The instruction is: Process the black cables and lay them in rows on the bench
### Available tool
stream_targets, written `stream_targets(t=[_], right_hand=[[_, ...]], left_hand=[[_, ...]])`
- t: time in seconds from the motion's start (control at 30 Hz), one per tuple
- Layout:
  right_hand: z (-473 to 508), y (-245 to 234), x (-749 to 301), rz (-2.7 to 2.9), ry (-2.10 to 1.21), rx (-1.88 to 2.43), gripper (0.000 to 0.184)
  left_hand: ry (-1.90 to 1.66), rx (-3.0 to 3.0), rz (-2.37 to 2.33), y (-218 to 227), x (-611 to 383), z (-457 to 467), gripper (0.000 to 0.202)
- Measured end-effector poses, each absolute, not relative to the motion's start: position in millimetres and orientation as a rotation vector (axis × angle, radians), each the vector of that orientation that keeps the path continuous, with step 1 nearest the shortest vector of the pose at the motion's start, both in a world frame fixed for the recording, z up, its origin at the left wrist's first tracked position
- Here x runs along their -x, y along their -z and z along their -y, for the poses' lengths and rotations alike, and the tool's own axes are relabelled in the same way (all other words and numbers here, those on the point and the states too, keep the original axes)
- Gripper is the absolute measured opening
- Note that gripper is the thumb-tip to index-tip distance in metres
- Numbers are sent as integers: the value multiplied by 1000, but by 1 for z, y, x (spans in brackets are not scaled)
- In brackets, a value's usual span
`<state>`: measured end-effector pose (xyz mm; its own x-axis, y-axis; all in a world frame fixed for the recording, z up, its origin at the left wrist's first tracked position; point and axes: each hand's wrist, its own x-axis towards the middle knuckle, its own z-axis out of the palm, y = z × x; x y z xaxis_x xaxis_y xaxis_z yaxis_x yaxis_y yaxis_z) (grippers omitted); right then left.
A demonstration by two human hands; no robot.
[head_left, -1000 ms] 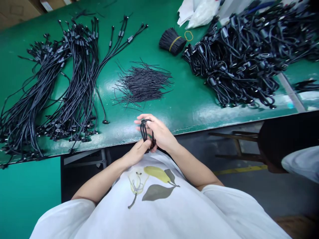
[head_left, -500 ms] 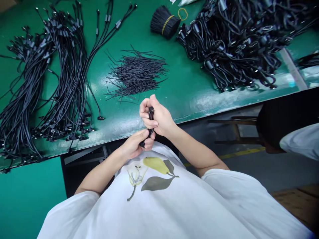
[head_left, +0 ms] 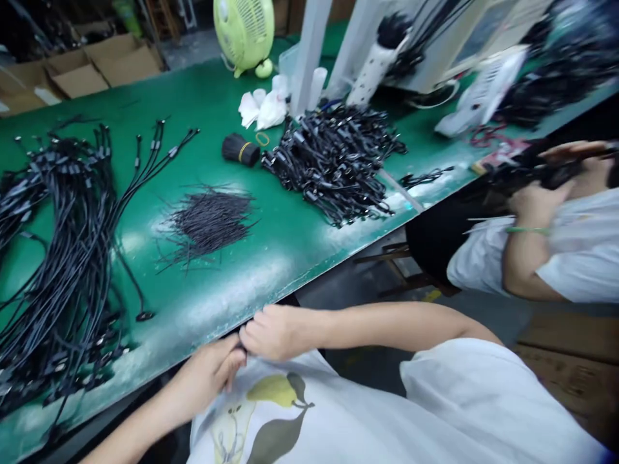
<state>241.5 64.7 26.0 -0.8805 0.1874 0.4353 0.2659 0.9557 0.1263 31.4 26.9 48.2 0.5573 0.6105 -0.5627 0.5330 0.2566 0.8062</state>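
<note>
head view: left hand (head_left: 207, 372) against right hand (head_left: 271, 332)

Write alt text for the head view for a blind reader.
A person's left hand and right hand meet, curled shut, at the near edge of a green table; what they pinch is hidden. On it lie straight black cables, loose black ties and a heap of coiled cables. A co-worker is at right.

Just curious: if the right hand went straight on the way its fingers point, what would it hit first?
Most likely the left hand: the right hand points toward it, and their fingers seem to touch.
</note>
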Motion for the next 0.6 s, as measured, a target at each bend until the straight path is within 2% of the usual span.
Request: stream_targets(t=[0.2, 0.43, 0.53, 0.6], right_hand=[[-52, -39, -246, 2677, 279, 461, 19], [-68, -18, -245, 2857, 54, 320, 21], [-72, -11, -240, 2949, -102, 327, 24], [-78, -10, -239, 2993, -323, 294, 30]], left_hand=[[29, -1543, -1093, -59, -36, -26, 38], [-60, -1135, -928, -35, -42, -41, 42], [-94, -1258, -1027, -25, -38, -39, 41], [-108, -1422, -1092, -19, -32, -31, 41]])
